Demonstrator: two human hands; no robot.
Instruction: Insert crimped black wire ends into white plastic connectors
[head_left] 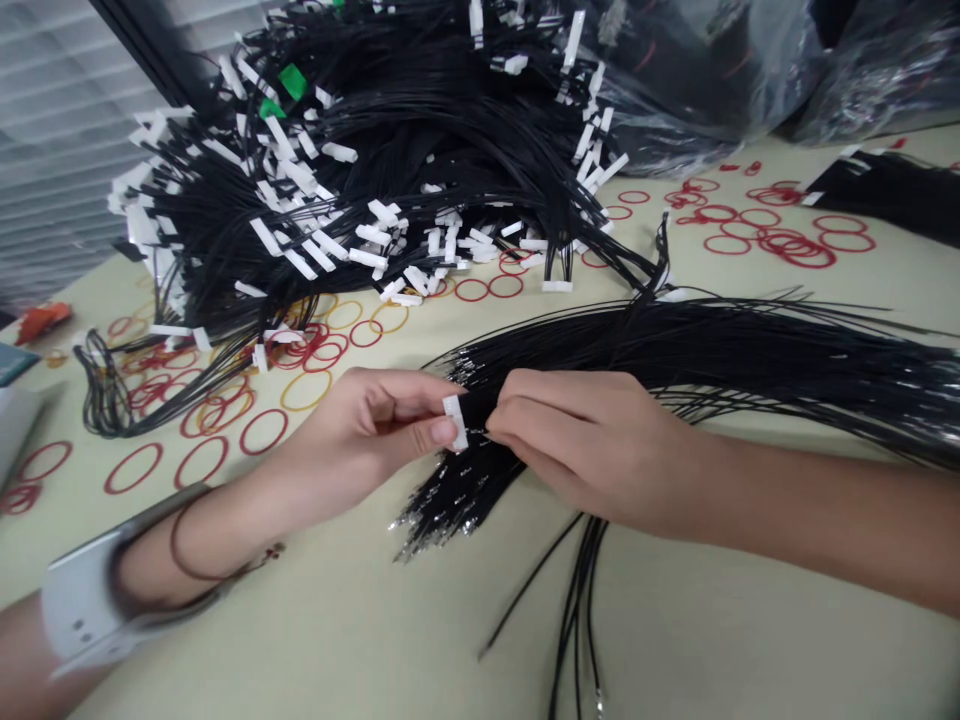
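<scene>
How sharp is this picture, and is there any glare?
Head view: the wristband looks blurred, while the white connector in the left hand keeps a readable outline; head view: pale glare streaks the clear plastic; head view: the black wires merge into dark masses, and shadows on the table look faint.

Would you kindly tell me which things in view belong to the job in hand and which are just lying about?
Belonging, it seems:
white connector, pinched in the left hand
black wires, at the right hand
heap of connector-ended wires, probably related

Apparently just lying about:
red bands, scattered loose
orange item, far left
clear plastic, behind
</scene>
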